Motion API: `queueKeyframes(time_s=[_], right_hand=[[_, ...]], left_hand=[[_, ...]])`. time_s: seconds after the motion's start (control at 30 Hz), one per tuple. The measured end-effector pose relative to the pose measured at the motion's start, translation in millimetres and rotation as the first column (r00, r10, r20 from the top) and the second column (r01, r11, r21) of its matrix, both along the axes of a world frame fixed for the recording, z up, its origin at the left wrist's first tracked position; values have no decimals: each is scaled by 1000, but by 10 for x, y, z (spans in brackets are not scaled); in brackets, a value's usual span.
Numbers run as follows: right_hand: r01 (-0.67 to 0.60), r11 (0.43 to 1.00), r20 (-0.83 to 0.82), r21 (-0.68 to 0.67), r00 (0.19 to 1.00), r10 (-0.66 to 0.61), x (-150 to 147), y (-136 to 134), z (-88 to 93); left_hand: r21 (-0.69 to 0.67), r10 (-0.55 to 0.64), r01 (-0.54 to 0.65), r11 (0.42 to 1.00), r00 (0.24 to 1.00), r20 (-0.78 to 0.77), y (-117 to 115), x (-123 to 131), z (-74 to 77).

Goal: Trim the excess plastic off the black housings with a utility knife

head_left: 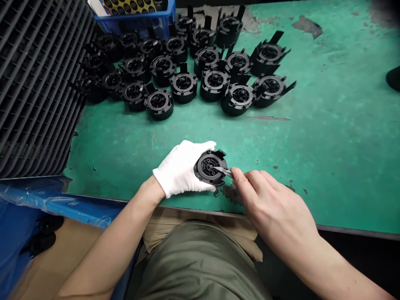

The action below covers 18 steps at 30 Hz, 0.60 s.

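In a white glove, my left hand is wrapped round a round black plastic housing near the table's front edge. Its open ringed face with a hub in the middle points up toward me. My bare right hand pinches a knife with a slim pointed metal blade. The blade reaches over the housing's face, with its tip close to the central hub; whether it touches cannot be made out. The knife's handle is hidden inside my right hand.
Several similar black housings stand in rows on the worn green tabletop. Behind them sits a blue bin holding a yellow sheet of black round stickers. Stacked black grid trays rise at left; a blue-lined box is below.
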State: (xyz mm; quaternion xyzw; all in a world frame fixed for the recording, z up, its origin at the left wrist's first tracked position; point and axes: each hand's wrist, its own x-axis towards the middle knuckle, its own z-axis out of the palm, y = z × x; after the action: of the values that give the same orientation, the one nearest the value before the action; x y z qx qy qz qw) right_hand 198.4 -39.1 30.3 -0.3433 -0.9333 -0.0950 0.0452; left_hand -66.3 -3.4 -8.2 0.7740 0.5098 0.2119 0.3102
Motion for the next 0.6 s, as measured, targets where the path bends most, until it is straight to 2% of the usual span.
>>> queueKeyframes(time_s=[0.1,0.33,0.47,0.53,0.6], right_hand=[[-8,1000,5,-3,1000,8,-22,-40,7],[-17,1000,27,-7,999,17,-54,-95,6],[-34,999,2,-14,999,34,-25,-24,5],[-28,999,-54,-26,998,26,21,40,4],[15,999,-133,-38,991,-20,81,86,-4]], left_hand=[[-21,-67,67,998,997,27,75,24,80],[-9,-45,45,999,998,37,32,52,57],[-2,-36,36,999,999,12,18,44,46],[30,25,-24,999,1000,-18,-44,72,4],[101,170,-164,981,984,-58,-159,135,-57]])
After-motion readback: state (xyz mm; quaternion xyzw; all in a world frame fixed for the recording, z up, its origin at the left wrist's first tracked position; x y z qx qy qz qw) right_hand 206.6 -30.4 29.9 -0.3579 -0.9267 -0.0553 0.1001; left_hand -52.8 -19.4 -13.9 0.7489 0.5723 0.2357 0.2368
